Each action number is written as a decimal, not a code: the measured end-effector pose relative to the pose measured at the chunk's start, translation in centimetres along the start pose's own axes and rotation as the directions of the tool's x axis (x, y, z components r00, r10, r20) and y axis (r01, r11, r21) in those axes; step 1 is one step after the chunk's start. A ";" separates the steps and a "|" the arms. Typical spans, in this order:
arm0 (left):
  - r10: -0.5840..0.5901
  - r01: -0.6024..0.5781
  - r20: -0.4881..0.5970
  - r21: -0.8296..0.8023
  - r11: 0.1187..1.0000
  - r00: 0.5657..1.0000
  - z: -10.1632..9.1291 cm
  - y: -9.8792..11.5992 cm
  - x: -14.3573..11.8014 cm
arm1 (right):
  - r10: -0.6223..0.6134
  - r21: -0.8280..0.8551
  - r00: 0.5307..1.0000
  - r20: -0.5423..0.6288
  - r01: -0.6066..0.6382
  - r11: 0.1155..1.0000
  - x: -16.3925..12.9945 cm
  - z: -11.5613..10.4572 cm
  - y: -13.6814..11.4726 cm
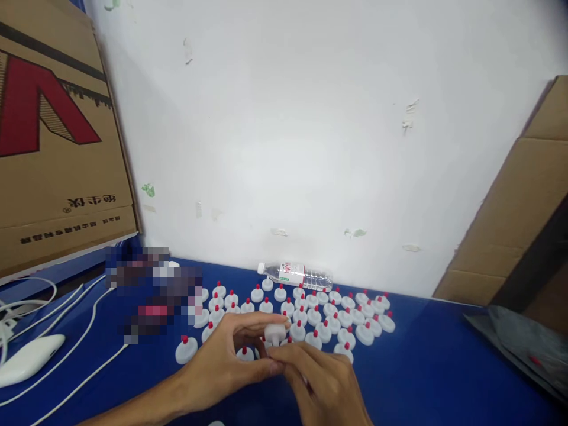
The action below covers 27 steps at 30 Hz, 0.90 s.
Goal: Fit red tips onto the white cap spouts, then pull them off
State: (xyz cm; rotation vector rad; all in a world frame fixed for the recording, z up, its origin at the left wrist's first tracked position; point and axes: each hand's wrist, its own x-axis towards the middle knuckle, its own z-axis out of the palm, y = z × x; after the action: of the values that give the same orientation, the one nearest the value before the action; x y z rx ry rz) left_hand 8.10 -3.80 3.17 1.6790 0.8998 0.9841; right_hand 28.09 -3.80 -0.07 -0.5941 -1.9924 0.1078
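Both hands, the left hand (231, 361) and right hand (319, 384), were closed together on one white cap (275, 333) near the tabletop (444, 367) front edge; it was best kept level, clear of the finished caps (310, 307).

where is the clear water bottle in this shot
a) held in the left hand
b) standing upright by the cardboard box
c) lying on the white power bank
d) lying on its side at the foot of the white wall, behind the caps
d: the water bottle lies on its side on the blue table against the white wall, behind the rows of white caps.
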 end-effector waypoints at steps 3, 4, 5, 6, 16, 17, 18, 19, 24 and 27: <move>-0.018 0.019 0.030 -0.040 0.999 0.999 -0.2 0.2 0.1 | 0.212 0.073 0.974 0.078 -0.217 0.973 0.1 0.1 -0.1; -0.021 0.024 0.046 -0.055 0.998 0.999 -0.3 0.2 0.2 | 0.279 0.086 0.956 0.092 -0.287 0.954 0.1 0.2 -0.1; -0.023 0.026 0.052 -0.062 0.998 0.998 -0.3 0.3 0.2 | 0.332 0.097 0.938 0.100 -0.341 0.935 0.1 0.2 0.0; -0.025 0.028 0.051 -0.058 0.998 0.998 -0.3 0.3 0.2 | 0.359 0.106 0.927 0.109 -0.370 0.923 0.1 0.3 0.1; -0.089 0.089 0.003 -0.083 0.993 0.996 0.1 0.2 0.4 | 0.179 -0.122 0.977 0.114 -0.165 0.979 -0.6 -0.1 0.7; -0.100 0.100 0.002 -0.075 0.992 0.995 0.2 0.3 0.4 | 0.160 -0.155 0.982 0.102 -0.143 0.978 -0.5 -0.1 0.6; -0.108 0.108 0.003 -0.068 0.992 0.994 0.2 0.3 0.4 | 0.143 -0.176 0.985 0.098 -0.125 0.976 -0.5 -0.1 0.6; -0.116 0.116 0.009 -0.058 0.992 0.993 0.3 0.2 0.3 | 0.132 -0.178 0.986 0.106 -0.112 0.978 -0.4 0.0 0.6; -0.120 0.120 0.002 0.004 0.993 0.993 0.3 -0.5 0.0 | 0.179 -0.041 0.965 0.189 -0.175 0.984 -0.6 0.2 1.4; -0.073 0.074 -0.012 0.039 0.997 0.997 0.0 -0.7 -0.2 | 0.220 -0.024 0.960 0.174 -0.219 0.975 -0.4 -0.2 1.4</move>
State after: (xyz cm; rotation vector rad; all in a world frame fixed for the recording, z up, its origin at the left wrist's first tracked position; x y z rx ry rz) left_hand 7.94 -3.82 2.48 1.6632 0.9865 0.9316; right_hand 28.95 -2.79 -0.71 -0.8325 -2.0904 0.3004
